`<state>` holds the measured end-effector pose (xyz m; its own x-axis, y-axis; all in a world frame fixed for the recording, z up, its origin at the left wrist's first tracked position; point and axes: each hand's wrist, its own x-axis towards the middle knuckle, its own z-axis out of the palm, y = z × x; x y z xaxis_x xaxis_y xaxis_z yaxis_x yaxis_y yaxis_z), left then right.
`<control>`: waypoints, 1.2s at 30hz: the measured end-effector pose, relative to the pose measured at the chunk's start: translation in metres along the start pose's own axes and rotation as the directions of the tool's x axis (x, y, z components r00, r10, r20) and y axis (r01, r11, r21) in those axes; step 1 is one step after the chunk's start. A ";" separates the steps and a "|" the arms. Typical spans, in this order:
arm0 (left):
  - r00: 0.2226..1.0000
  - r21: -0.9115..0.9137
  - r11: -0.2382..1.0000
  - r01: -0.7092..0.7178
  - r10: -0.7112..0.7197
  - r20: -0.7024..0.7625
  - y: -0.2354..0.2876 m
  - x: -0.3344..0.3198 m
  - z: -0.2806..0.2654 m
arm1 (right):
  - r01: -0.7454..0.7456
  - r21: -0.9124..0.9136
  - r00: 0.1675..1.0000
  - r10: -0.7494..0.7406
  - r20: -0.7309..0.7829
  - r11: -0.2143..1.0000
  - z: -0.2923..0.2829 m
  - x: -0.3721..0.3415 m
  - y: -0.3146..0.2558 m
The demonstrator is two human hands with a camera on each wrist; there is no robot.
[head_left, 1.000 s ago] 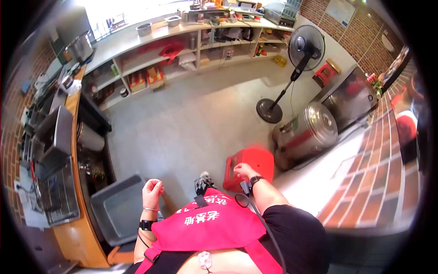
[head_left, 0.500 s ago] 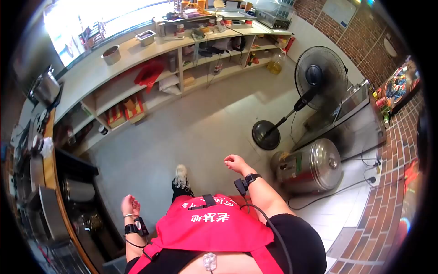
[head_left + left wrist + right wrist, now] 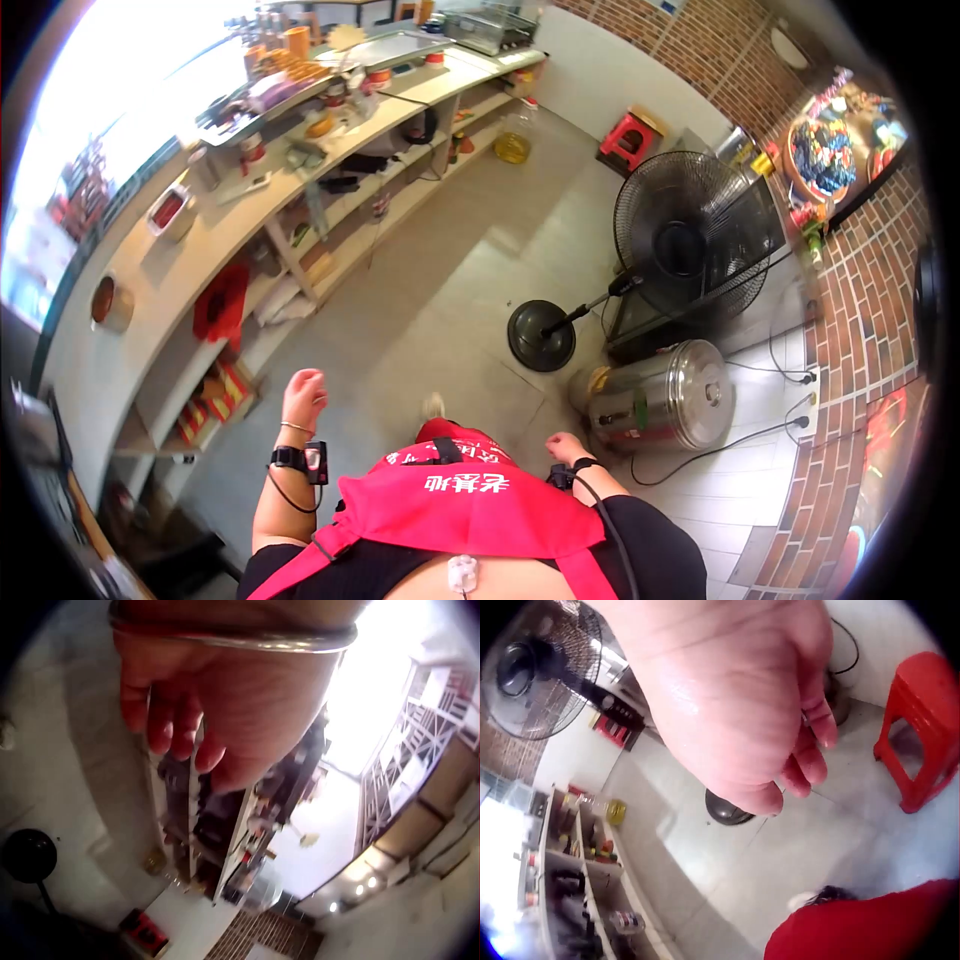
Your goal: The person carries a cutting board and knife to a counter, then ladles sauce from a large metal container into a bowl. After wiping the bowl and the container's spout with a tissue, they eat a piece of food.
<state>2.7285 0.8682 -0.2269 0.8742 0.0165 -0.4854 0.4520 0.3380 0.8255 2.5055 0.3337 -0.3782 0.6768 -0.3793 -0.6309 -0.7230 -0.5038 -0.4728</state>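
The left hand point(image 3: 304, 397) is released, fingers loosely curled, above the floor point(image 3: 400, 330); the right hand point(image 3: 567, 447), equally loose, is near the steel pot point(image 3: 635, 410). Between them, the red apron point(image 3: 450, 522) bears white characters, the larger reading 老基地.

In the head view, the shelf point(image 3: 225, 215) swings from twelve to ten o'clock; the far stool point(image 3: 629, 143) reappears between one and two. The right hand point(image 3: 567, 448) draws back toward five; the left hand point(image 3: 305, 400) seems slightly farther forward, toward eight.
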 end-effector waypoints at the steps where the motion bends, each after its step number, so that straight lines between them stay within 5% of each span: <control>1: 0.988 0.124 0.992 -0.022 0.003 0.155 0.012 0.026 0.027 | -0.020 0.024 1.000 0.020 -0.007 1.000 0.004 0.018 0.004; 3: 0.949 0.233 0.971 -0.060 -0.016 0.314 0.023 0.079 0.074 | -0.154 0.048 0.986 0.151 0.070 0.987 -0.001 0.063 0.003; 5: 0.724 0.382 0.861 -0.336 -0.023 0.689 0.033 0.129 0.118 | -0.176 -0.037 0.977 0.179 0.118 0.984 -0.017 0.110 -0.021; 6: 0.675 0.428 0.833 -0.352 -0.091 0.732 0.052 0.143 0.145 | -0.182 -0.119 0.965 0.200 0.167 0.976 -0.029 0.135 -0.044; 9: 0.477 0.382 0.725 -0.573 -0.084 0.875 0.101 0.186 0.221 | 0.042 -0.418 0.979 0.045 0.196 0.907 -0.067 0.240 -0.116; 10: 0.408 0.363 0.680 -0.637 -0.103 0.907 0.120 0.200 0.243 | 0.063 -0.540 0.995 -0.012 0.097 0.840 -0.100 0.238 -0.200; 11: 0.343 0.330 0.699 -0.635 -0.128 0.931 0.135 0.216 0.264 | 0.212 -0.455 0.977 -0.171 0.130 0.865 -0.094 0.313 -0.194; 12: 0.303 0.324 0.701 -0.636 -0.159 0.940 0.147 0.234 0.281 | 0.304 -0.352 0.943 -0.331 -0.018 0.885 -0.112 0.332 -0.240; 13: 0.311 0.351 0.701 -0.621 -0.190 0.931 0.158 0.252 0.298 | 0.252 -0.340 0.965 -0.263 0.014 0.906 -0.127 0.370 -0.277; 16: 0.295 0.370 0.751 -0.547 -0.241 0.925 0.176 0.311 0.354 | 0.387 -0.276 0.917 -0.398 0.016 0.880 -0.178 0.415 -0.424; 17: 0.282 0.356 0.763 -0.539 -0.235 0.930 0.178 0.331 0.373 | 0.407 -0.130 0.912 -0.410 0.006 0.904 -0.199 0.417 -0.468; 22: 0.113 0.300 0.723 -0.622 -0.297 0.948 0.190 0.472 0.479 | 0.534 -0.177 0.828 -0.554 -0.089 0.827 -0.266 0.530 -0.556; 24: 0.084 0.293 0.697 -0.654 -0.319 0.944 0.205 0.530 0.535 | 0.494 -0.215 0.852 -0.519 -0.077 0.843 -0.302 0.573 -0.550; 26: 0.043 0.287 0.747 -0.600 -0.328 0.944 0.213 0.581 0.590 | 0.301 -0.219 0.940 -0.327 -0.094 0.928 -0.338 0.611 -0.515; 28: -0.088 0.146 0.638 -0.757 -0.320 0.943 0.230 0.612 0.654 | 0.074 -0.274 0.989 -0.105 -0.100 0.959 -0.377 0.633 -0.475; 31: -0.183 0.152 0.654 -0.741 -0.415 0.891 0.231 0.661 0.737 | -0.109 -0.106 0.975 0.086 -0.205 0.988 -0.420 0.649 -0.406; 32: -0.217 0.166 0.673 -0.721 -0.447 0.868 0.227 0.678 0.764 | -0.081 0.018 0.928 0.082 -0.363 0.997 -0.426 0.645 -0.384; 36: -0.268 0.253 0.699 -0.668 -0.544 0.796 0.196 0.748 0.865 | -0.206 0.160 0.931 0.243 -0.273 0.966 -0.465 0.648 -0.328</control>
<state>3.6246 0.1325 -0.1789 -0.3383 -0.9368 -0.0897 -0.2232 -0.0128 0.9747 3.2451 -0.1076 -0.3462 0.4919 -0.6875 -0.5342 -0.8593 -0.2846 -0.4250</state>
